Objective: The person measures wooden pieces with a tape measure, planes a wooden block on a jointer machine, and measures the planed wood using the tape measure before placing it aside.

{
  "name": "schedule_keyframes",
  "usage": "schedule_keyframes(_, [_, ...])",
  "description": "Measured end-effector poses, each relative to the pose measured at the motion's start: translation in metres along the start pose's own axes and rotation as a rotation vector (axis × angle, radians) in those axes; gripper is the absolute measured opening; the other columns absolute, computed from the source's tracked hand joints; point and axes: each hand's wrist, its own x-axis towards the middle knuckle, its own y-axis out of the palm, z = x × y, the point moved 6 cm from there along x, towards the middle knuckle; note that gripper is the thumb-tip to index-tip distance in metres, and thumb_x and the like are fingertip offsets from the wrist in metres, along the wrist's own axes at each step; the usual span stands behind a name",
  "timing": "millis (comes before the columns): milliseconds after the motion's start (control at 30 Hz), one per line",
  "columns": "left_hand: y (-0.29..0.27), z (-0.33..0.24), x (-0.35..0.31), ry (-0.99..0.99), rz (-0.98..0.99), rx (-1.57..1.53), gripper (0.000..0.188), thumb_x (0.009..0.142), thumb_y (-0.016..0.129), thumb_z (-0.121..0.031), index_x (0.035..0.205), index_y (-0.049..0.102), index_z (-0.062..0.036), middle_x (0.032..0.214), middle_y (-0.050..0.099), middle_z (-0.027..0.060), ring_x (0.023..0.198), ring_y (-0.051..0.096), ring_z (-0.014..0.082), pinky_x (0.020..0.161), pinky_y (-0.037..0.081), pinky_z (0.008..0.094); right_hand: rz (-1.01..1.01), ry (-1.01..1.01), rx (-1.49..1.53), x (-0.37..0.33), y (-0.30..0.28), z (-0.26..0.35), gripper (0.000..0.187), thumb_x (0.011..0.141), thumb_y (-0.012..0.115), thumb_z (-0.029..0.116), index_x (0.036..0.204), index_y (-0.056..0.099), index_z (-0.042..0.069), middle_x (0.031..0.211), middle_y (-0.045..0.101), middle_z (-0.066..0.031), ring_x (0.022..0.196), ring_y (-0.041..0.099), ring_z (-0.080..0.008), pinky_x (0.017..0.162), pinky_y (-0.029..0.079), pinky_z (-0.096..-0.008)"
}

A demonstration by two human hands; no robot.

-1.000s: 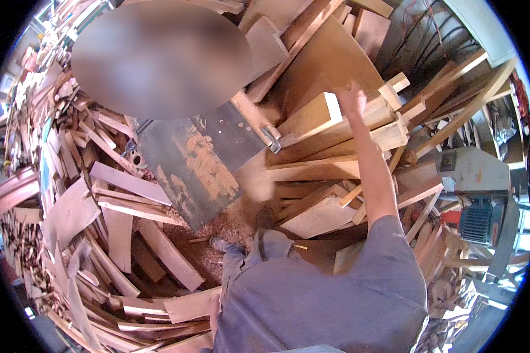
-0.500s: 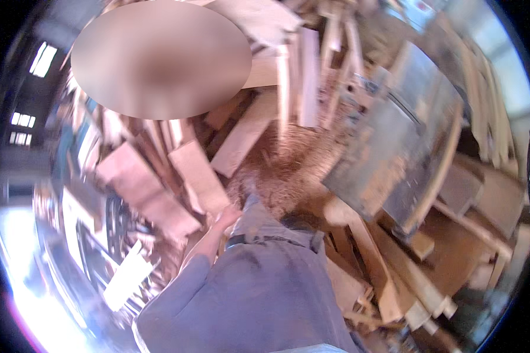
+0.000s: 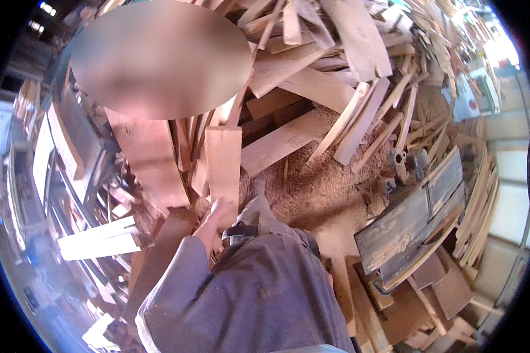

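My left hand (image 3: 222, 213) is closed at the lower end of a short, flat wooden board (image 3: 223, 162). That board stands up in front of me, its far end leaning toward the heap. A wider reddish plank (image 3: 149, 156) lies to its left, and a pale plank (image 3: 288, 141) slants away to its right. My right hand is out of sight; that side of my body hides it.
Offcuts and boards (image 3: 306, 65) are heaped ahead. Sawdust (image 3: 318, 182) covers the ground before me. On the right sits a worn grey machine table (image 3: 412, 217) with long strips (image 3: 480, 217) behind it. White-lit boards (image 3: 100, 238) lie at left.
The view has swung, so the machine table sits lower and more of the heap shows. The board at my left hand now appears more upright; the hand remains at its lower end.
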Motion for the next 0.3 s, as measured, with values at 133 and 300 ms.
schedule_keyframes(133, [-0.013,0.002,0.006,-0.049,-0.105,-0.113,0.044,0.083,0.072,-0.034,0.106,0.065,0.003,0.091,0.069,0.0231,0.085,0.067,0.0304,0.075,0.055,0.0412,0.161,-0.145,-0.043,0.034,0.005,0.039,0.051,0.095,0.058,0.045,0.136,0.063,0.014,0.12,0.07,-0.0191,0.108,0.067,-0.0191,0.097,0.05,-0.0397])
schedule_keyframes(300, [-0.026,-0.049,-0.029,-0.15,-0.103,-0.02,0.056,0.08,0.067,-0.045,0.111,0.069,0.0023,0.102,0.069,0.032,0.098,0.07,0.0441,0.089,0.055,0.0514,0.293,-0.219,-0.103,0.076,0.002,0.051,0.052,0.096,0.057,0.047,0.137,0.062,0.015,0.12,0.07,-0.0188,0.108,0.067,-0.0164,0.097,0.049,-0.039])
